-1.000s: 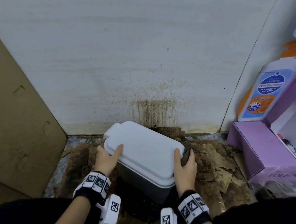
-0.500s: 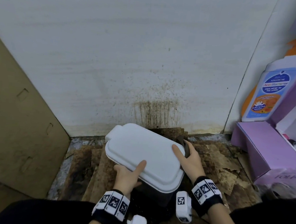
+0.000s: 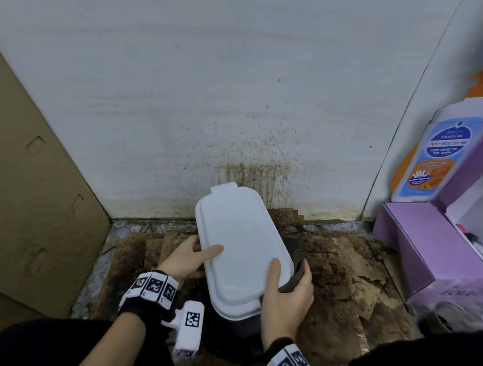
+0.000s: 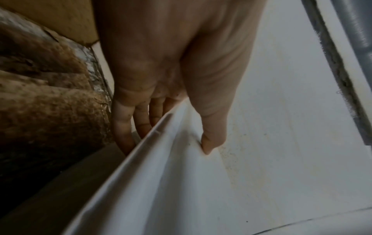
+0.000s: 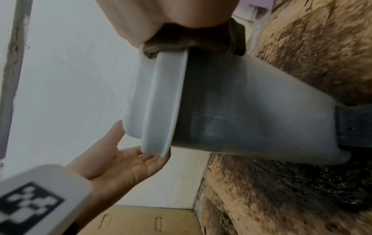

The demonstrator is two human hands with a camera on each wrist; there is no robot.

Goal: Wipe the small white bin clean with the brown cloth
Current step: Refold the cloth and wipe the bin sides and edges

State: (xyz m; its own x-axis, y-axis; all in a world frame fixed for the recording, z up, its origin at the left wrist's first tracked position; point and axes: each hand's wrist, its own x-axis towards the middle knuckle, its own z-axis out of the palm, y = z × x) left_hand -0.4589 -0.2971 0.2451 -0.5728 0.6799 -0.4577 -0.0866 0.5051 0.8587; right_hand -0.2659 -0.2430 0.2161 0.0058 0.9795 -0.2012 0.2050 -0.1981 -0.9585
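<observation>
The small white bin (image 3: 241, 248) stands on the dirty floor by the wall, lid closed, its long side pointing away from me. My left hand (image 3: 189, 257) grips the lid's left edge, thumb on top and fingers under the rim (image 4: 141, 127). My right hand (image 3: 286, 297) holds the brown cloth (image 3: 296, 275) against the lid's near right edge, thumb lying on the lid. In the right wrist view the cloth (image 5: 191, 39) is bunched over the rim of the bin (image 5: 241, 111), with the left hand (image 5: 120, 167) cupped under the opposite edge.
A stained white wall (image 3: 240, 97) rises right behind the bin. A brown cardboard panel (image 3: 28, 196) leans at the left. A purple display box (image 3: 419, 244) with a wash bottle (image 3: 436, 156) stands at the right. Soiled cardboard scraps (image 3: 351, 276) cover the floor.
The bin has been turned from lying crosswise to pointing away from me. My left hand shifted to the lid's left edge and my right hand, with the cloth, slid to the near right edge.
</observation>
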